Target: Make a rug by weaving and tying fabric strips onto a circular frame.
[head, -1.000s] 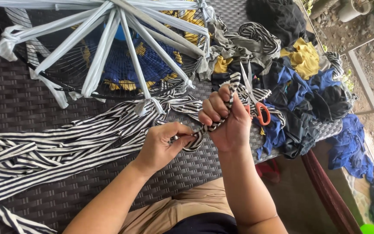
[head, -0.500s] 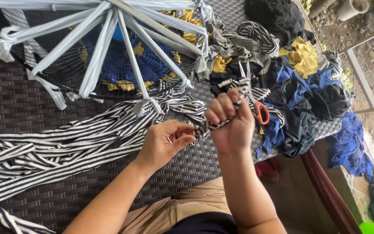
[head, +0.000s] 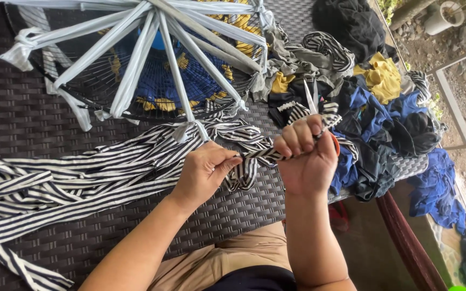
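My left hand [head: 206, 170] pinches a black-and-white striped fabric strip [head: 257, 156] pulled taut toward my right hand [head: 306, 156]. My right hand is a fist around the same strip and also holds scissors [head: 313, 102] with orange handles, blades pointing up and away. More striped strips [head: 82, 172] trail left across the woven table. Behind the hands lies a round wire fan guard [head: 146, 64] with pale fabric strips knotted to its rim and meeting like spokes.
A dark woven wicker table [head: 12, 113] carries everything. A heap of blue, black, yellow and striped cloth scraps [head: 384, 113] lies at the right edge, some hanging over. Beyond the edge are a wooden rail [head: 405, 242], ground and a pot [head: 446, 16].
Both hands have lifted a little and drawn apart, pulling the striped strip tight between them. The scissors in my right hand now point more upward.
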